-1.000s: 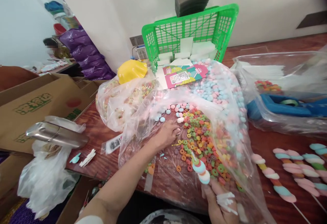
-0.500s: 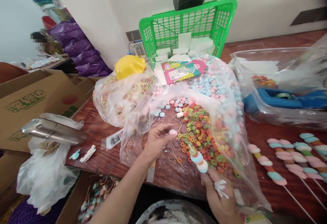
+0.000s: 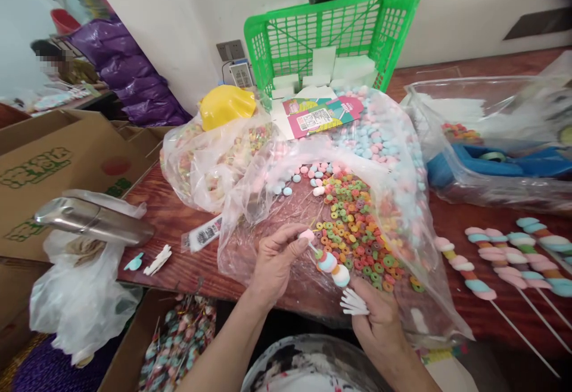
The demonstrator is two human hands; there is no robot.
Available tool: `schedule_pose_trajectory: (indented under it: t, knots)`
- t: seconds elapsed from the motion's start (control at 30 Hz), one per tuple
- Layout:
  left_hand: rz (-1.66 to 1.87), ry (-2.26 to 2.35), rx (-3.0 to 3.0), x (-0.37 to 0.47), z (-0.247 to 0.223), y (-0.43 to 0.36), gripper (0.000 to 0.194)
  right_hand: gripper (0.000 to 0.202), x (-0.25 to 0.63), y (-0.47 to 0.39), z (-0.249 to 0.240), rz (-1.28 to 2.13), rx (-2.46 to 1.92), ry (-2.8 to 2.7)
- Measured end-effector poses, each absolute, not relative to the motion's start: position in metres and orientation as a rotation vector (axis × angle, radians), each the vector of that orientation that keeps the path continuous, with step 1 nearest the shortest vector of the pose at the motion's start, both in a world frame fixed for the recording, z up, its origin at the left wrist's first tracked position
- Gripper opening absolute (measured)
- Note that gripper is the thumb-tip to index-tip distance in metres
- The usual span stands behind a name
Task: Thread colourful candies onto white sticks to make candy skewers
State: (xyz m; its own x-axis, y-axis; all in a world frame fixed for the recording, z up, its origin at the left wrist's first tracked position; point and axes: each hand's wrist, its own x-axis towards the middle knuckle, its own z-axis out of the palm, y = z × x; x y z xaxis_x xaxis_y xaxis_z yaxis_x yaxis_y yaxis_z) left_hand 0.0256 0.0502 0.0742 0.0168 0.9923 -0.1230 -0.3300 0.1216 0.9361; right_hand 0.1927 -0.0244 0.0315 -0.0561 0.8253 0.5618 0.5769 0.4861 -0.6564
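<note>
My left hand [image 3: 277, 258] pinches a pink marshmallow [image 3: 307, 235] at the bare upper tip of a stick. On that stick is a candy skewer [image 3: 333, 268] of blue and white marshmallows with green and orange rings between them. My right hand [image 3: 378, 314] is closed around the skewer's lower part, which its fingers hide. Several white stick ends [image 3: 353, 302] poke out from the same hand. Just beyond my hands lies a heap of coloured cereal rings [image 3: 357, 231] on clear plastic, with loose pink and blue marshmallows [image 3: 287, 191] behind it.
Finished-looking skewers [image 3: 473, 282] lie at the right beside a clear bin [image 3: 491, 186]. A green basket [image 3: 333, 19] stands at the back. Left are a steel flask [image 3: 93, 219], a cardboard box [image 3: 67, 171] and a bag of rings [image 3: 201, 174]. A person [image 3: 60, 61] is far left.
My left hand has brought the pink marshmallow to the stick's tip. My right hand has moved the skewer left and up, closer to it. The view has shifted slightly.
</note>
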Motion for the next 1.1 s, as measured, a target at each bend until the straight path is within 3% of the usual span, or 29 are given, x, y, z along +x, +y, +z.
schedule_pose_trajectory:
  t: [0.33,0.77,1.1]
  knots:
    - [1.347,1.030,0.906,0.028,0.061,0.048,0.027,0.028,0.195,-0.028,0.018,0.380,-1.304,-1.771]
    - [1.509,1.060,1.869,0.018,0.052,0.051,0.030,0.026,0.192,-0.028,0.030,0.416,-1.255,-1.812]
    - [1.544,1.052,2.122,0.016,0.054,0.047,0.037,0.027,0.173,-0.029,0.028,0.538,-1.143,-1.786]
